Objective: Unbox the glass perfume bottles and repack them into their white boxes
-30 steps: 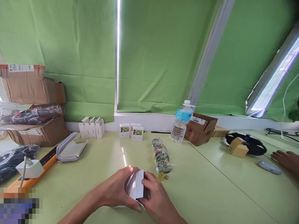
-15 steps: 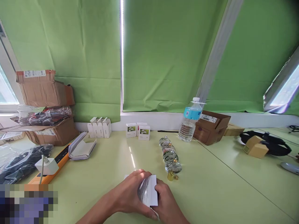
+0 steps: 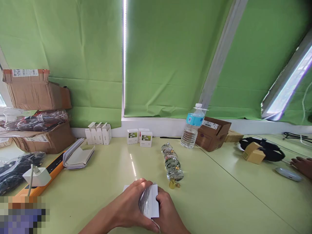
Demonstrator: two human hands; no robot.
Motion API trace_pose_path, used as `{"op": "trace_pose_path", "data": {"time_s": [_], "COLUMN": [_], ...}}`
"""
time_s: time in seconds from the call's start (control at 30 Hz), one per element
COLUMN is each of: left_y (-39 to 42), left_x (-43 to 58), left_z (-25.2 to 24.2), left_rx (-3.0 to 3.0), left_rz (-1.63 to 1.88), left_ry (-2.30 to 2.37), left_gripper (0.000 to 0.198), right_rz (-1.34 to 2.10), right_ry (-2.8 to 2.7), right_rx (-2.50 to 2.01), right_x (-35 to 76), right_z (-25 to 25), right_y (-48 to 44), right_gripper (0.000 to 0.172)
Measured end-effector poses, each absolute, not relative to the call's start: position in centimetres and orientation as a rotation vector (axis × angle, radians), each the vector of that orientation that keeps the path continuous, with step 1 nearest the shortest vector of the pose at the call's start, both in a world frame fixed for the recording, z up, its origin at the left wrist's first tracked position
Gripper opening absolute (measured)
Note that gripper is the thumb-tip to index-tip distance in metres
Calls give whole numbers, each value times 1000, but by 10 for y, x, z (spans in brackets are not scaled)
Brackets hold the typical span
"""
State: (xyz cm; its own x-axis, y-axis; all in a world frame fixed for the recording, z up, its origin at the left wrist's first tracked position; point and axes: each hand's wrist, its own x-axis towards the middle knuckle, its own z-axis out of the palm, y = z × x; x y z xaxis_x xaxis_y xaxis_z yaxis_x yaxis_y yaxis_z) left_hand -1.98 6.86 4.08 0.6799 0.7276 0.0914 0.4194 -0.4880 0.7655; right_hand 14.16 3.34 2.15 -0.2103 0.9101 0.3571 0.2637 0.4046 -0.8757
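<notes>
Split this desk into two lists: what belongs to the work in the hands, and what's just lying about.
In use: printed white leaflet, held by left hand and right hand; probably the row of small glass pieces beside them.
Lying about: plastic water bottle, cardboard box, orange power strip.

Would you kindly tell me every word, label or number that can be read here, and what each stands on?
Nothing is legible.
Printed white leaflet: small print, too small to read.
Brown carton's barcode label: too small.
Upper-left carton's shipping label: too blurred.
Water bottle's blue label: too small.
</notes>
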Motion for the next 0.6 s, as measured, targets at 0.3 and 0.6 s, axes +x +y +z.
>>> {"op": "trace_pose_path", "data": {"time_s": [0.3, 0.6], "left_y": [67, 70], "left_x": [-20, -25], "left_z": [44, 53], "left_rx": [2133, 2194], "left_rz": [508, 508], "left_ry": [899, 850], "left_gripper": [83, 77], "right_rz": [857, 650], "right_ry": [-1707, -1843], "right_rx": [-1092, -1120], "right_x": [144, 144], "right_z": [18, 25], "right_y": [35, 35], "right_gripper": [6, 5]}}
